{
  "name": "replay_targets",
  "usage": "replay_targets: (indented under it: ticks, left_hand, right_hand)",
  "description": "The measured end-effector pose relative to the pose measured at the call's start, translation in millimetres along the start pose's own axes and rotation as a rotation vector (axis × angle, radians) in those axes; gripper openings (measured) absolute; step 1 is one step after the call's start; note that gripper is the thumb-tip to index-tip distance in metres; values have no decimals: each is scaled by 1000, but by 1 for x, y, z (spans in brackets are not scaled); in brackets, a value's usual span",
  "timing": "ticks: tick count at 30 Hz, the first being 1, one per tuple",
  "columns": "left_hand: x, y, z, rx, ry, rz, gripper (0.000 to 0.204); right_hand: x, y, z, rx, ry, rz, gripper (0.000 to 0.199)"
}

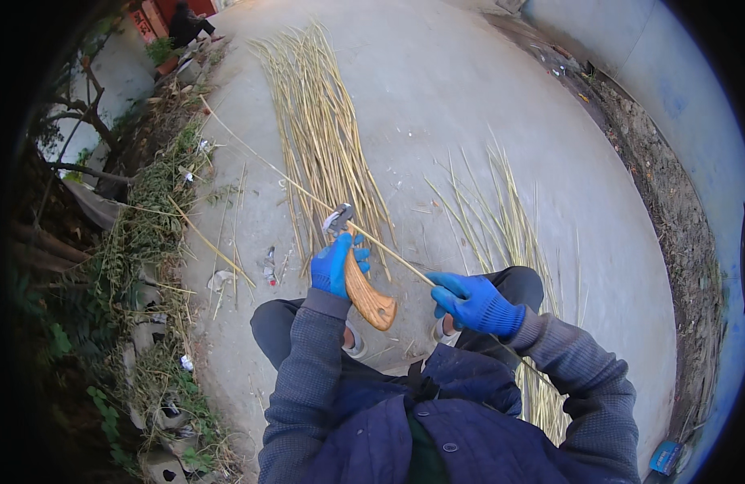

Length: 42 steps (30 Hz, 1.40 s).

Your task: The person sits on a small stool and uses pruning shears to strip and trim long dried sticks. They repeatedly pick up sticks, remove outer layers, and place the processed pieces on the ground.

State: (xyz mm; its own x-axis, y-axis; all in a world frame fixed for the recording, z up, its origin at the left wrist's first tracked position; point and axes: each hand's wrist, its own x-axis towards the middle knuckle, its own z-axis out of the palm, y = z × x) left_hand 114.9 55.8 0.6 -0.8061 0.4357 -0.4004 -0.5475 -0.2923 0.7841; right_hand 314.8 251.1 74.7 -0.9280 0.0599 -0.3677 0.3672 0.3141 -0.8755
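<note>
My left hand [332, 266], in a blue glove, is closed around a hand tool with a curved, grained wooden handle [364, 292] and a small metal head [338, 218]. A long, thin tan stalk [392, 252] passes across the metal head; I cannot tell whether it runs through it. The far end of the stalk slants up to the left, above the ground. My right hand [473, 303], also in a blue glove, grips the stalk near its lower end, to the right of the tool.
A bundle of tan stalks [316, 121] lies ahead on the concrete [437, 97]. Paler stalks [501, 210] lie to the right. Cut greenery [146, 218] and rubble line the left edge; a wall [687, 105] runs along the right. A person [187, 26] sits at the far left.
</note>
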Motion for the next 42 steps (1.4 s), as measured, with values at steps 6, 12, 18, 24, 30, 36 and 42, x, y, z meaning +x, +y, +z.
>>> replay_targets:
  ticks: [6, 12, 18, 24, 30, 36, 42]
  left_hand:
    - [-6, -27, -3, -32, 16, 40, 44]
    - [57, 58, -148, 8, 345, 199, 65]
    - [75, 137, -282, 16, 444, 365, 59]
    - [62, 220, -385, -66, 505, 463, 62]
    - [19, 276, -399, -31, 568, 487, 65]
    - [43, 224, -331, 92, 378, 538, 66]
    - [61, 142, -235, 104, 246, 316, 56]
  right_hand:
    - [32, 4, 18, -85, 59, -108, 31]
    - [-54, 23, -18, 99, -185, 20, 28]
    - [-149, 82, -84, -854, 73, -263, 8]
    - [-303, 169, -177, -1347, 459, -86, 12]
    - [-430, 236, -207, -1536, 674, 178, 11]
    - [-451, 297, -172, -1471, 609, 336, 8]
    - [-550, 355, -64, -1226, 412, 899, 4]
